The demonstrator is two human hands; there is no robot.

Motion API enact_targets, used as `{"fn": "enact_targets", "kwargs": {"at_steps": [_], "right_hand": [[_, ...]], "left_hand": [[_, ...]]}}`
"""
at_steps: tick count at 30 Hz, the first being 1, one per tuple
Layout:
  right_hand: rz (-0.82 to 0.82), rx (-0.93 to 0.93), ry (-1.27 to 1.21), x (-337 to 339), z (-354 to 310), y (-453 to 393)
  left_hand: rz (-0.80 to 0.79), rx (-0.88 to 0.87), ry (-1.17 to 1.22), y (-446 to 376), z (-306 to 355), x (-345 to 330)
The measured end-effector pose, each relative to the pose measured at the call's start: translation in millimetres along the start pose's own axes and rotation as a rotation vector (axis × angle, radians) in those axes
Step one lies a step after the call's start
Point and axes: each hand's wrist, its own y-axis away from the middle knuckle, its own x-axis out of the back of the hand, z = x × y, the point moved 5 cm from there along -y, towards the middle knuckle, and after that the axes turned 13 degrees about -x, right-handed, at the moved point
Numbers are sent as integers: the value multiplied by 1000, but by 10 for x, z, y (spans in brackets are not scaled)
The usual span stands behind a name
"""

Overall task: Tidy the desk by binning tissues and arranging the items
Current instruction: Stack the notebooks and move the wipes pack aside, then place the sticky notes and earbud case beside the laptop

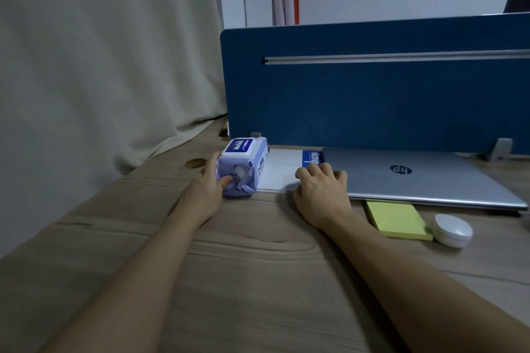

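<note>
— Where's the wipes pack (243, 166)?

— Far left of the worktop (258, 266), by the blue divider (372, 94). The left hand (210, 189) grips its near end, thumb pressed against the wrapper.

— And the right hand (321, 189)?

— Fingers curled, resting on the white notebook (282, 169) just beside the closed laptop (415, 175). Whether it grips anything, I can't tell. Yellow sticky notes (397, 219) and a white round case (453, 229) lie nearer us.
</note>
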Motion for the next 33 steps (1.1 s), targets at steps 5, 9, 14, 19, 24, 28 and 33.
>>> {"fn": "enact_targets", "kwargs": {"at_steps": [5,9,14,19,24,28,33], "right_hand": [[29,3,4,-65,5,-135],[37,10,2,-73,-14,-131],[32,4,-26,-76,9,-144],[41,-3,-22,10,61,-44],[38,-5,-1,183,180,226],[48,-12,17,388,313,542],[31,-42,50,663,588,989]], "left_hand": [[-10,40,-32,-218,-75,-133],[-12,47,-77,-334,-69,-191],[2,50,-156,-366,6,-211],[-19,-81,-420,-103,386,-182],[-57,-269,-561,296,874,-154],[-114,-307,-546,641,1235,-257],[-161,-320,-468,1030,1639,-377]]}}
